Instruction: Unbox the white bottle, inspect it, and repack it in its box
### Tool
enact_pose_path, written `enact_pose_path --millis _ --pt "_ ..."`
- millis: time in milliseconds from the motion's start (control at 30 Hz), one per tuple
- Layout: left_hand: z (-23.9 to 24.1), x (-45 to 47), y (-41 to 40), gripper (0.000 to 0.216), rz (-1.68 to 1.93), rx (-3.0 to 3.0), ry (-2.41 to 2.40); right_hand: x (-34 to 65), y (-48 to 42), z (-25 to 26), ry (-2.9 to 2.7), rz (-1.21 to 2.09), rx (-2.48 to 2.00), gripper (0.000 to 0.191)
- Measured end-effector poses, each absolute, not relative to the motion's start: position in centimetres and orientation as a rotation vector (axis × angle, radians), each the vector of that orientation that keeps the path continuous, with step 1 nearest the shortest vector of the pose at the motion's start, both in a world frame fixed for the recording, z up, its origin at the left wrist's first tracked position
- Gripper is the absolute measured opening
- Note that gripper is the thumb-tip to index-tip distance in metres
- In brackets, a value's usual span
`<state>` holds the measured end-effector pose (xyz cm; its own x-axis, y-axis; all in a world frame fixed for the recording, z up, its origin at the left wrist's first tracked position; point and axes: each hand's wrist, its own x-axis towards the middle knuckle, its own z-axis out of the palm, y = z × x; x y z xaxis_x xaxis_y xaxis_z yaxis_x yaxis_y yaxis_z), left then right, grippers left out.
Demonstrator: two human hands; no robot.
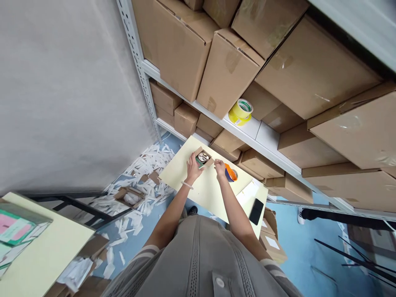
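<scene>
A small open cardboard box (209,161) lies on the cream tabletop (204,194). Inside it sits a round, shiny metallic item (203,156), with a bit of green beside it. My left hand (192,168) grips the box's left and near sides, fingers along the edge. Just right of the box, my right hand (220,168) has its fingers pinched together; what they hold, if anything, is too small to make out. Close beside the right hand stands an orange and blue tape dispenser (230,172), partly hidden by that hand.
A black phone (256,211) and white paper (248,192) lie on the table's right. Shelves with cardboard boxes (182,49) rise ahead, yellow tape rolls (240,111) on one. Paper strips (145,173) litter the floor at left. Another person's leg (321,215) shows at right.
</scene>
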<state>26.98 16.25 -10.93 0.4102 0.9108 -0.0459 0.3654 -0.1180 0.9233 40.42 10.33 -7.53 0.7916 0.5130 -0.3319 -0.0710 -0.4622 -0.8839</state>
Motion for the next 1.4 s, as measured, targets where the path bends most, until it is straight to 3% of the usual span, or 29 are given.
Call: enact_pose_path --millis 200,433,600,867,1133,1400 --pt "-9.9 27.8 16.2 0.065 0.836 1.835 1.11 40.3 10.9 -8.1 -0.356 0.915 -1.823 0.02" --pt "-9.9 28.0 16.3 0.029 0.794 1.782 1.174 40.4 12.8 -6.9 -0.522 0.887 -1.727 0.044" --pt "-9.9 28.0 16.2 0.028 0.76 1.801 1.205 39.9 14.1 -5.9 -0.656 0.883 -1.667 0.058" --pt "-11.0 28.0 16.4 0.041 0.71 1.793 1.188 38.6 12.9 -4.8 -1.32 0.646 -1.862 0.053" --pt "-12.5 27.7 17.1 0.066 0.881 1.64 1.013 39.2 11.5 -4.5 -1.594 0.57 -1.998 0.054" --pt "-11.9 27.3 17.2 0.062 0.898 1.663 0.959 39.5 11.4 -4.7 -1.611 0.597 -2.006 0.05"
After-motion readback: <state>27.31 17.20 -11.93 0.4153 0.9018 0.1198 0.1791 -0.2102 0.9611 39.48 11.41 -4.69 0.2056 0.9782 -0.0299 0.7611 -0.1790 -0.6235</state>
